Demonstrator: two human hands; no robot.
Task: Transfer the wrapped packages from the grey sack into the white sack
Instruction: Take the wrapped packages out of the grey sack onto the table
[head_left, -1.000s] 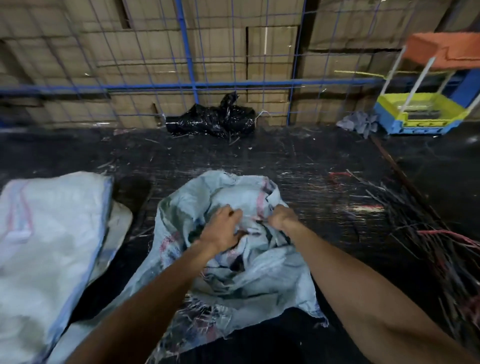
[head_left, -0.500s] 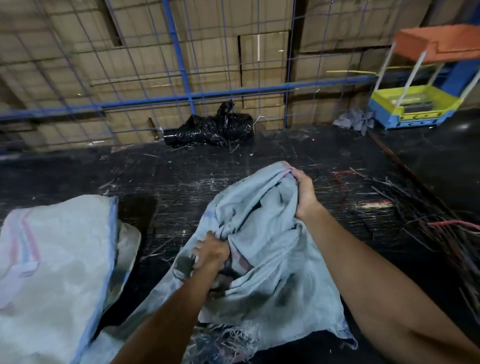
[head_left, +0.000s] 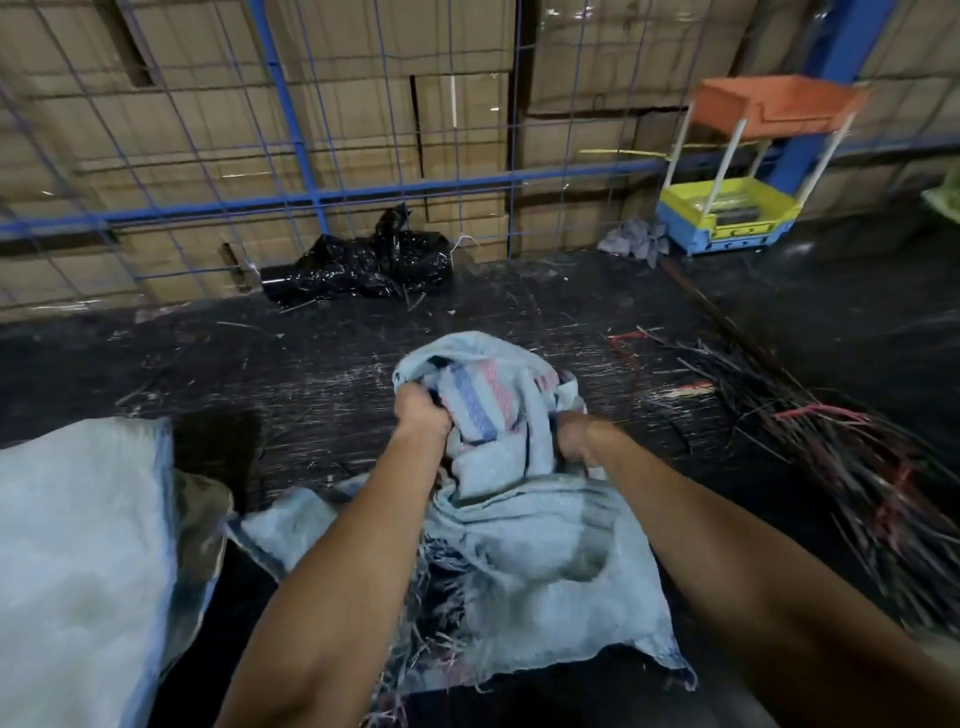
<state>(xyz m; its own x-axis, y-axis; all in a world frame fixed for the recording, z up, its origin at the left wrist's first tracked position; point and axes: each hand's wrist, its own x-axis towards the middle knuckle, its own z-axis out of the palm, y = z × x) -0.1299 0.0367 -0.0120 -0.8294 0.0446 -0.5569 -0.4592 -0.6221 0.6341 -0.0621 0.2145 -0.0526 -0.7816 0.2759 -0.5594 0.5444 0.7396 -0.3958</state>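
The grey woven sack (head_left: 545, 561) lies crumpled on the dark floor in front of me, its frayed edge towards me and a blue and pink stripe showing near its bunched top. My left hand (head_left: 423, 415) grips the bunched fabric at the top left. My right hand (head_left: 574, 439) grips the fabric on the right side, partly hidden in the folds. The white sack (head_left: 78, 561) lies at the lower left, bulging. No wrapped package shows; the grey sack's inside is hidden.
A black plastic bag (head_left: 363, 265) lies against the blue wire fence (head_left: 311, 197), with stacked cardboard boxes behind. A pile of thin dark and red straps (head_left: 857, 467) spreads at the right. A small yellow, blue and orange stand (head_left: 727, 213) sits at the back right.
Both hands shifted their grip on the grey sack: the left hand rose from its middle to the bunched top, the right hand dropped from the top edge to the right side.
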